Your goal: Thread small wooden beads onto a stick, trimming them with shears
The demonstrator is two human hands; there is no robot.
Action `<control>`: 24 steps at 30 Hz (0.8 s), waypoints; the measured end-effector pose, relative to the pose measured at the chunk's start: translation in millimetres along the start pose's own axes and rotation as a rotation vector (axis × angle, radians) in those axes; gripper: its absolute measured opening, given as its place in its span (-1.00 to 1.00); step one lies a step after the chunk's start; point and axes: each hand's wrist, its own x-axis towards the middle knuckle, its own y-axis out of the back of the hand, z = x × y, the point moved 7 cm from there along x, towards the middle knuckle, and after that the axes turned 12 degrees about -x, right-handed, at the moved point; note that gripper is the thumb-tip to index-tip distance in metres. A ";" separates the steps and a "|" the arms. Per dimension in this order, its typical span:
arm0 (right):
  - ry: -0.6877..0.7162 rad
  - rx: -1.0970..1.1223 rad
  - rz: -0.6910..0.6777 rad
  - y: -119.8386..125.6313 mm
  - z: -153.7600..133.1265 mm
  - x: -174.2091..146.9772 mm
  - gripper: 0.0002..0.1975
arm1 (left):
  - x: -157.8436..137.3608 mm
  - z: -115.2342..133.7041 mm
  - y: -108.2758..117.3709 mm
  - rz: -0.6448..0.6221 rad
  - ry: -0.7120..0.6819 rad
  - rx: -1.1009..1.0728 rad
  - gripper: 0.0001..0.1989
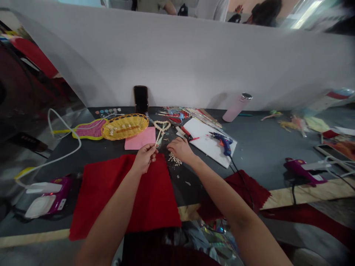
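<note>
My left hand (145, 156) is closed around a thin pale stick (158, 137), which slants upward from the fingers above a red cloth (105, 188). To its right, my right hand (181, 148) is bent with its fingertips together at the edge of a pile of small beige pieces (175, 159). Whatever those fingertips hold is too small to make out. Just beyond the stick's upper end lies a beige heart-shaped loop (162, 126). A pink paper square (140, 138) sits behind my left hand.
A yellow woven basket (124, 127) holds small pieces at the left. On a white board (205, 142) rests a blue glue gun (224, 142) with its cord trailing frontward. A pink bottle (237, 107) and a phone (141, 99) stand near the white partition (177, 62).
</note>
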 end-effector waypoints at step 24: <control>0.054 0.077 0.018 -1.8 10.0 -11.9 -0.70 | -3.0 4.0 -1.6 0.030 -0.002 0.044 -0.70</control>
